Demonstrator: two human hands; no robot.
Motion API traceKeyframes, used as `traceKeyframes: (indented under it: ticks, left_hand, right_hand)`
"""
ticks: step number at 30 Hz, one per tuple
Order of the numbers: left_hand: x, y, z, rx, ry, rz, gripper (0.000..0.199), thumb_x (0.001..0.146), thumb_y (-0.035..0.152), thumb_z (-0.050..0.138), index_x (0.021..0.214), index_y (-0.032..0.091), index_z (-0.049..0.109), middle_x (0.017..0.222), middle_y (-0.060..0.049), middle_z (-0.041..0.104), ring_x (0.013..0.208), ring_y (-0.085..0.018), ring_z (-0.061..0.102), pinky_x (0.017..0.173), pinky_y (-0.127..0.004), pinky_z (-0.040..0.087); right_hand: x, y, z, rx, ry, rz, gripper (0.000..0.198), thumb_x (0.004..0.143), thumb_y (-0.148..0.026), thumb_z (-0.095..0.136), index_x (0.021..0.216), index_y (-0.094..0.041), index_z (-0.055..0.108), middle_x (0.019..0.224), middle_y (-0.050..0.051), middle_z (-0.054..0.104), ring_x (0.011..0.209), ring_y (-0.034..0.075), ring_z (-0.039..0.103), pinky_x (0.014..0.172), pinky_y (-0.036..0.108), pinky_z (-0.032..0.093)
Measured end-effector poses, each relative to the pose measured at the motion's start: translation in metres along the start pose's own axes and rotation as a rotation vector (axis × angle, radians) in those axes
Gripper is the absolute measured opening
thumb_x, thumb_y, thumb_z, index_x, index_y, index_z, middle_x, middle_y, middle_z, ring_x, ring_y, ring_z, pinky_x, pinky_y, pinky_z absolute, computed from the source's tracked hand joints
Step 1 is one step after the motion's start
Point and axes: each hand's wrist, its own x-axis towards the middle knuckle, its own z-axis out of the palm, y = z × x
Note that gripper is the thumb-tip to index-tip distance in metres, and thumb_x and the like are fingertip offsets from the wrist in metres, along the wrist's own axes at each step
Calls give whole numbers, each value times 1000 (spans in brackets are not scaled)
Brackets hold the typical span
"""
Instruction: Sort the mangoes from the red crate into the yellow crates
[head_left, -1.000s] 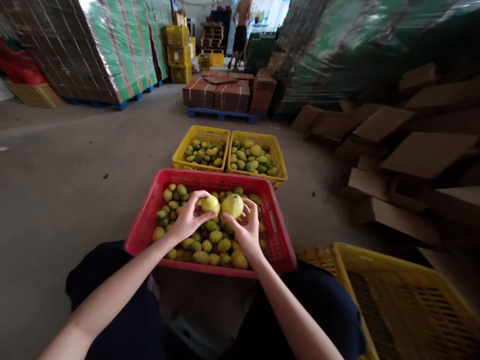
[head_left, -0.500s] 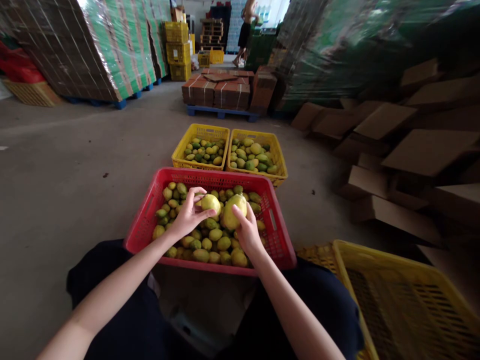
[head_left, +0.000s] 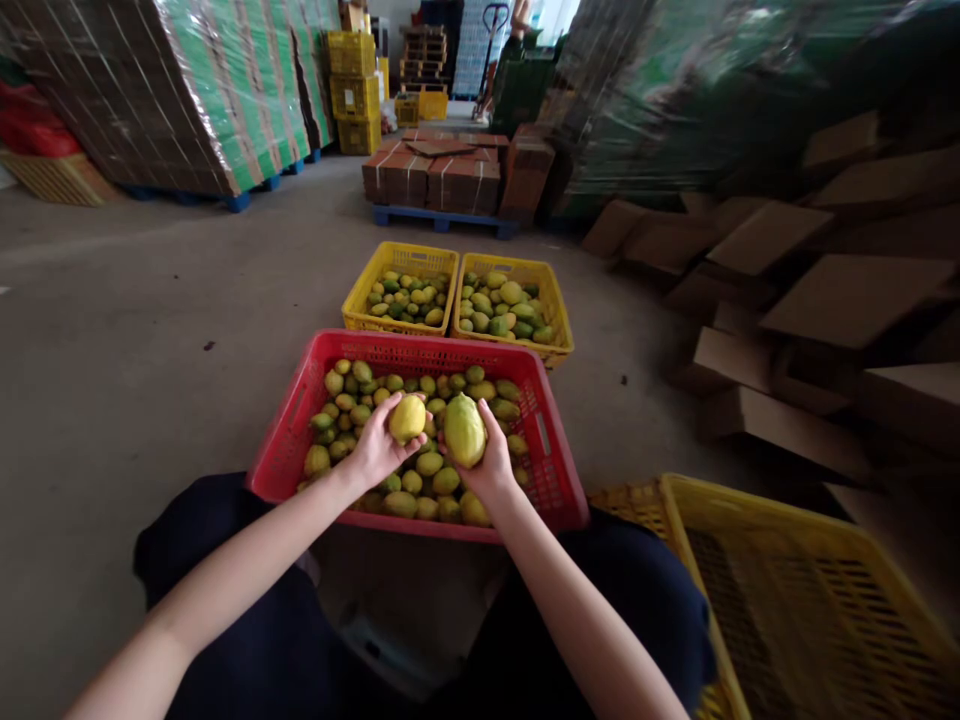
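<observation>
My left hand [head_left: 377, 446] cradles a small round yellow lemon [head_left: 407, 419], fingers curled beneath it. In my right hand [head_left: 491, 462] rests a bigger, greener lemon [head_left: 465, 430] with its pointed end up, the thumb along its right side. Both hands are over a red plastic crate [head_left: 559, 447] that stands between my knees. Many loose lemons [head_left: 400, 503], yellow to green and mixed in size, cover the bottom of this crate; my hands and forearms hide some of them.
Beyond the red crate stand two yellow crates of lemons, a left one [head_left: 363, 322] and a right one [head_left: 562, 347]. Another yellow crate [head_left: 787, 520] is by my right knee. Open cardboard boxes [head_left: 862, 300] lie at right. A blue pallet [head_left: 442, 220] carries bundled cardboard farther back.
Both hands have rolled palm-up, so the lemons now lie on the fingers. The larger lemon has turned upright. In the background, the person is now mostly hidden and a pallet jack shows.
</observation>
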Motion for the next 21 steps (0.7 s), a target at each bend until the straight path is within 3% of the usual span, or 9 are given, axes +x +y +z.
traceKeyframes:
  ticks: [2,7,16,21]
  left_hand:
    - [1,-1,-1,-27,16,-6,24,88,34,48,95,15,60,71,-4,64,46,-9,57,39,-15,44]
    - [1,0,-2,-113,21,-39,18,86,30,52,79,14,58,69,-3,61,56,-10,62,47,-16,51]
    - [3,0,-2,-143,81,-21,16,84,28,54,82,14,60,70,-3,64,61,-11,65,52,-19,55]
    - [6,-3,-4,-162,115,4,14,84,23,52,84,12,61,74,-3,67,63,-12,66,56,-21,56]
  right_hand:
    - [-1,1,0,31,-55,39,32,82,-47,54,83,-17,64,67,4,72,51,16,65,40,25,51]
    - [-5,2,1,43,-145,42,36,82,-49,51,85,-16,66,66,5,71,57,18,67,44,26,53]
    - [-6,3,2,31,-174,39,35,82,-49,51,85,-18,66,67,5,71,61,20,68,50,30,55]
    - [-6,4,3,61,-154,25,34,81,-47,52,86,-16,66,67,5,70,64,20,68,47,27,53]
